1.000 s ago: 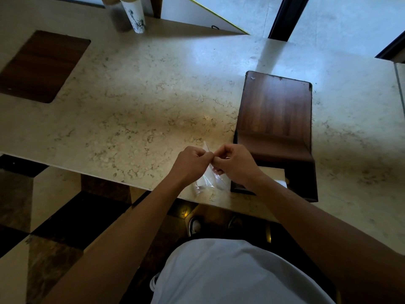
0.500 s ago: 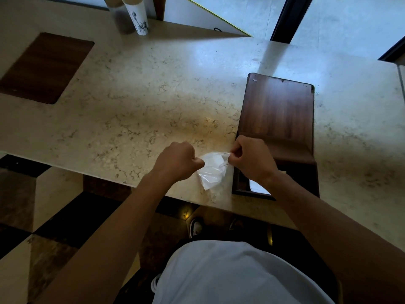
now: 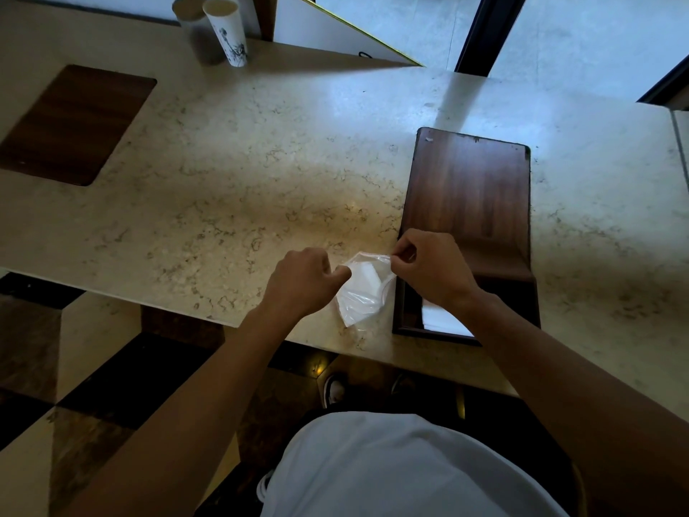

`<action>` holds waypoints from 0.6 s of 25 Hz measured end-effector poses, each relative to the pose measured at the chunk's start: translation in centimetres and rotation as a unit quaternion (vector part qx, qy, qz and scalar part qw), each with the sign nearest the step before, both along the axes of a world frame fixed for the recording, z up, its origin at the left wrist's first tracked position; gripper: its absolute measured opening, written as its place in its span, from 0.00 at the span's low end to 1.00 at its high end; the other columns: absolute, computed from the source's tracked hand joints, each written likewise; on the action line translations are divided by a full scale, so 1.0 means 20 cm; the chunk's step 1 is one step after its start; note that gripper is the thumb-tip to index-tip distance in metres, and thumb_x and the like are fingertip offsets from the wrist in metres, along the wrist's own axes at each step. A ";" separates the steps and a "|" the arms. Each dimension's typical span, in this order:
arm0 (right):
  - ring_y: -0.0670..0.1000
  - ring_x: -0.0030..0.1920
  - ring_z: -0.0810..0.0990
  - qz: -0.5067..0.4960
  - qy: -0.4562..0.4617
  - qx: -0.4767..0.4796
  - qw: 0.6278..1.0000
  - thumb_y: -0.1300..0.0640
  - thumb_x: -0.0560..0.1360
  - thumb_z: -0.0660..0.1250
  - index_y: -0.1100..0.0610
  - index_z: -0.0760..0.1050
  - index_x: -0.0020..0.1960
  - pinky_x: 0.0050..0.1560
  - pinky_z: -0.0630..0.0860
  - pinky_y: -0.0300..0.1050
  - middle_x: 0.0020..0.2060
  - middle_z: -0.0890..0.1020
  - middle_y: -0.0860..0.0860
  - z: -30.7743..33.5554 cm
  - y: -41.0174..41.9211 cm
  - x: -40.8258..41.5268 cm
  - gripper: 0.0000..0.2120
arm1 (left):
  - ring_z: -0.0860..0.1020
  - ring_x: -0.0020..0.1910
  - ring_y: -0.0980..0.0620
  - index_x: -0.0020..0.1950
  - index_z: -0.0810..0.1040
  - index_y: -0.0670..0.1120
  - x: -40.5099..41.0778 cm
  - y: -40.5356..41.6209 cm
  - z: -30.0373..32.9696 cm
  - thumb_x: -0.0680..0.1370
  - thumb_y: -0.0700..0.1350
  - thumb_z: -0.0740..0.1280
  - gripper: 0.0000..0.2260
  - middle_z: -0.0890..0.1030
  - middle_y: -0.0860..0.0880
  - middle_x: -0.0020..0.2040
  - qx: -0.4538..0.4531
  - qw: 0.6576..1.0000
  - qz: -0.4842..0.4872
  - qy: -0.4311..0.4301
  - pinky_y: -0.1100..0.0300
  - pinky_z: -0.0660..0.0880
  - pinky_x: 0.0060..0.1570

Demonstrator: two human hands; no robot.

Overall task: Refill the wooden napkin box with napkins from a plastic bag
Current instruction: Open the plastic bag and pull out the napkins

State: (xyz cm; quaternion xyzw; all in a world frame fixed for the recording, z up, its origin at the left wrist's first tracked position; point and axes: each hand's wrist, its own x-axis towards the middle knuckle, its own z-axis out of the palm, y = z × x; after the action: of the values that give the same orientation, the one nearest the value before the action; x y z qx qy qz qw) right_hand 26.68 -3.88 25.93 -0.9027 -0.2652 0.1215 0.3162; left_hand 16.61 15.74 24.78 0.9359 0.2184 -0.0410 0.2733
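Observation:
A small clear plastic bag (image 3: 363,292) hangs over the near edge of the marble counter, stretched between both hands. My left hand (image 3: 302,283) pinches its left rim and my right hand (image 3: 432,268) pinches its right rim, so the mouth is pulled apart. Something white shows inside the bag. Just to the right stands the dark wooden napkin box (image 3: 408,311) with its lid (image 3: 469,192) swung back flat on the counter. White napkins (image 3: 441,320) lie in the box, partly hidden by my right wrist.
The marble counter (image 3: 242,188) has a dark wooden inset panel (image 3: 71,125) at the far left. Two paper cups (image 3: 220,28) stand at the back edge. A dark window frame post (image 3: 473,31) rises behind the counter. Checkered floor lies below the near edge.
My hands have drawn apart from a tight pinch at the bag's top, spreading its mouth wide. The bag has turned more open toward me. The box has not moved.

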 end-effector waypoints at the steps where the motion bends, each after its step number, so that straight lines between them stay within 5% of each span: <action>1: 0.45 0.38 0.81 -0.014 0.022 0.006 1.000 0.57 0.74 0.72 0.55 0.81 0.45 0.43 0.83 0.49 0.38 0.82 0.46 0.00 0.01 -0.01 0.02 | 0.69 0.25 0.54 0.30 0.72 0.45 -0.02 -0.02 -0.01 0.74 0.58 0.66 0.20 0.74 0.50 0.27 -0.016 1.000 0.024 0.004 0.61 0.64 0.28; 6: 0.49 0.37 0.83 -0.025 0.068 0.016 0.997 0.58 0.77 0.70 0.55 0.77 0.47 0.41 0.84 0.51 0.39 0.82 0.49 -0.01 0.01 0.00 0.02 | 0.66 0.22 0.56 0.26 0.70 0.45 -0.06 -0.05 -0.06 0.72 0.49 0.68 0.17 0.71 0.50 0.24 -0.078 0.996 0.050 0.011 0.61 0.64 0.26; 11: 0.41 0.36 0.81 -0.026 0.009 0.007 1.000 0.58 0.75 0.74 0.54 0.81 0.47 0.42 0.84 0.44 0.38 0.82 0.45 0.00 -0.02 0.00 0.02 | 0.71 0.24 0.56 0.31 0.77 0.40 -0.03 0.02 -0.02 0.72 0.49 0.70 0.14 0.80 0.45 0.28 -0.096 0.993 0.072 0.010 0.62 0.68 0.28; 15: 0.42 0.38 0.80 -0.029 -0.006 0.024 0.999 0.57 0.75 0.74 0.54 0.81 0.48 0.43 0.82 0.42 0.41 0.82 0.45 0.00 0.00 -0.02 0.03 | 0.68 0.23 0.56 0.34 0.77 0.36 -0.01 0.01 -0.01 0.72 0.48 0.69 0.16 0.75 0.47 0.26 -0.122 0.990 0.077 0.005 0.61 0.66 0.28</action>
State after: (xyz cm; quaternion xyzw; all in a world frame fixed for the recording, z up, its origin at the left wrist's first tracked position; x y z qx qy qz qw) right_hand 26.26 -3.79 26.00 -0.9031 -0.2433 0.1005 0.3394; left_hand 16.36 15.96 24.58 0.8757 0.2848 -0.0507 0.3865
